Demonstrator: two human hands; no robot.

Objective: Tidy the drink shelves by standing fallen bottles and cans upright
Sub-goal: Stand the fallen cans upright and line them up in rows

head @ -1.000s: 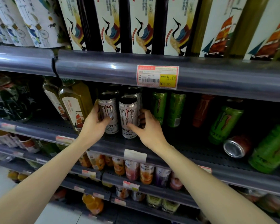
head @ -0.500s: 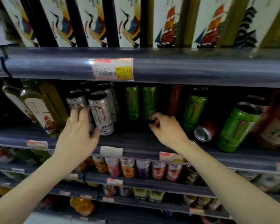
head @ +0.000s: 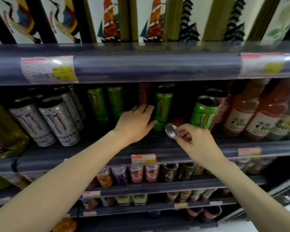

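A red can lies on its side on the middle shelf, its silver end facing me. My right hand curls its fingers around that end. My left hand reaches into the shelf with fingers apart, its thumb against the foot of an upright green can and its fingertips near a red can standing further back. Just right of the fallen can, a larger green can leans to the right.
Two white cans stand at the front left, with a yellow-green bottle beside them. Two more green cans stand behind my left hand. Orange bottles crowd the right. The upper shelf rail hangs close above.
The view has swung right. Both hands left the white cans and moved right; my right hand reached the fallen red can and closed on its end, my left hand came up to the green can.
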